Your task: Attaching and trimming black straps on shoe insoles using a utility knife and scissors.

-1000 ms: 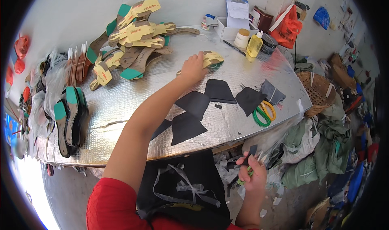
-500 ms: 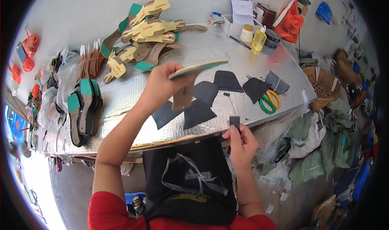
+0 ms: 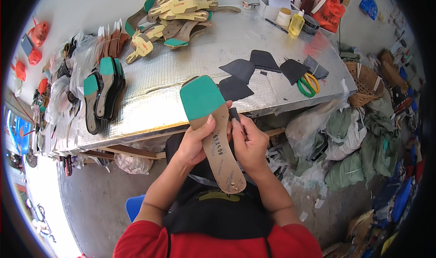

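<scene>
A brown shoe insole (image 3: 217, 144) with a green end is gripped by my left hand (image 3: 193, 144) at its left edge, thumb on the upper face. It tilts in front of my black apron, past the table's near edge. At the insole's right edge, my right hand (image 3: 250, 144) pinches a small dark strip (image 3: 234, 114) between thumb and fingers. Whether the strip touches the insole is hard to see. Just beyond lie several black cut pieces (image 3: 238, 70) and scissors (image 3: 306, 86) with green and yellow handles.
Stacked insoles (image 3: 107, 87) stand at the table's left. A pile of cream and brown insoles (image 3: 181, 15) lies at the back. A yellow bottle (image 3: 296, 23) and white jar (image 3: 284, 17) are at back right. Beside the table are a wicker basket (image 3: 361, 78) and green bags (image 3: 347, 169).
My left hand has brought the insole down and nearer, turning its broad face up. My right hand has moved left and up with the dark strip, to the insole's edge.
</scene>
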The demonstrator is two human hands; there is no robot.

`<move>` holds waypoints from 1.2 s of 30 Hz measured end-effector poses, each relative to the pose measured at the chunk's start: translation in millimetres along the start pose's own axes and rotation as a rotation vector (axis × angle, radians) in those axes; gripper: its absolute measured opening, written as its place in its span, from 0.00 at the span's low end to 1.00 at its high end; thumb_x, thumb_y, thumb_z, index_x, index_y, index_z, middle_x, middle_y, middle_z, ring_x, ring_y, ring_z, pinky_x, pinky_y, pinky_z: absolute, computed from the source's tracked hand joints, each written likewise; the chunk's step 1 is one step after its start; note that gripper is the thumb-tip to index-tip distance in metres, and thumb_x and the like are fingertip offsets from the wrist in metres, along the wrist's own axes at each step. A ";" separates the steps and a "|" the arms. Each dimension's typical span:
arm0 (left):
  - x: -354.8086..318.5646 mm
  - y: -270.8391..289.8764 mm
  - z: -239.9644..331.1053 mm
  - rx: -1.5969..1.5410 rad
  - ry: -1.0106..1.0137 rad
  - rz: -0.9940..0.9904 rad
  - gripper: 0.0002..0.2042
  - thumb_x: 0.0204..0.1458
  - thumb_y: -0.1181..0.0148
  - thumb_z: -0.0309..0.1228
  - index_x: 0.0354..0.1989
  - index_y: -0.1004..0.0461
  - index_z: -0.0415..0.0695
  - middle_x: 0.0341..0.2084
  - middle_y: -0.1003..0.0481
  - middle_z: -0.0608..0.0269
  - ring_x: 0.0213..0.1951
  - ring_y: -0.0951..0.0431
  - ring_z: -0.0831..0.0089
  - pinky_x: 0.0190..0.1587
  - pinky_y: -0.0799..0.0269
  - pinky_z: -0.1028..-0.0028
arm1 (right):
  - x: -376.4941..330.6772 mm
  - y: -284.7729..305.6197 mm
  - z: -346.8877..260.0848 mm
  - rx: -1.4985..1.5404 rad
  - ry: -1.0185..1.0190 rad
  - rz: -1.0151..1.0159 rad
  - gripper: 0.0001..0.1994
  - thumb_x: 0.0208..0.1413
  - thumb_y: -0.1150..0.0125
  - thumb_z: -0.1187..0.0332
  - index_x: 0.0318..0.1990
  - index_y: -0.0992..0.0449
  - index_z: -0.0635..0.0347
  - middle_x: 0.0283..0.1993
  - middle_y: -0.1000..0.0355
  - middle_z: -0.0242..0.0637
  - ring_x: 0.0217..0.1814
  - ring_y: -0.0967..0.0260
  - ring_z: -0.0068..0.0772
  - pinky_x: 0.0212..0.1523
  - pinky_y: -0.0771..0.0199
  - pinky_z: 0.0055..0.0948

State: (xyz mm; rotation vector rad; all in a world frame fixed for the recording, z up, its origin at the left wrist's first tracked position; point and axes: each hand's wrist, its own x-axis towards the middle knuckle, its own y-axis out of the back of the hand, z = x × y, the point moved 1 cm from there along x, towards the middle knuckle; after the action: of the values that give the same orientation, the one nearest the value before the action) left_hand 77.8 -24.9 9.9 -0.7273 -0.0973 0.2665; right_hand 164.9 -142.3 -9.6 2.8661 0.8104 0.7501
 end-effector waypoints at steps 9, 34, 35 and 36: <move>-12.2 5.0 -6.9 0.026 -0.016 0.098 0.30 0.58 0.45 0.45 0.62 0.40 0.37 0.34 0.27 0.60 0.33 0.27 0.72 0.38 0.29 0.72 | -4.0 -7.9 -0.8 0.023 0.010 0.000 0.14 0.51 0.41 0.80 0.47 0.25 0.68 0.26 0.27 0.41 0.24 0.28 0.22 0.28 0.29 0.23; -16.2 11.8 -16.8 0.296 -0.094 0.254 0.20 0.61 0.48 0.33 0.57 0.35 0.34 0.47 0.25 0.48 0.45 0.22 0.65 0.48 0.25 0.68 | -18.7 12.6 25.2 0.603 -0.599 -0.554 0.11 0.64 0.47 0.67 0.33 0.25 0.64 0.23 0.36 0.19 0.25 0.46 0.08 0.25 0.46 0.16; -16.7 13.7 -17.5 0.437 -0.098 0.253 0.20 0.61 0.47 0.34 0.58 0.35 0.34 0.47 0.26 0.49 0.46 0.23 0.66 0.49 0.26 0.68 | -21.2 11.6 23.7 0.579 -0.602 -0.544 0.11 0.64 0.47 0.67 0.33 0.25 0.65 0.23 0.35 0.20 0.26 0.45 0.08 0.26 0.45 0.16; -17.2 15.5 -19.1 0.584 -0.058 0.274 0.21 0.61 0.47 0.35 0.58 0.35 0.34 0.48 0.26 0.49 0.47 0.23 0.66 0.50 0.27 0.68 | -23.2 10.1 21.4 0.580 -0.580 -0.550 0.11 0.64 0.47 0.67 0.33 0.25 0.65 0.23 0.35 0.20 0.26 0.45 0.08 0.26 0.45 0.16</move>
State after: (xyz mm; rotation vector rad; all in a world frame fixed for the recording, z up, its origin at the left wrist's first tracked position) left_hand 61.5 -30.8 -14.6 -0.1489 0.0273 0.5503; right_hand 162.6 -161.4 -36.6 2.7679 1.7902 -0.4245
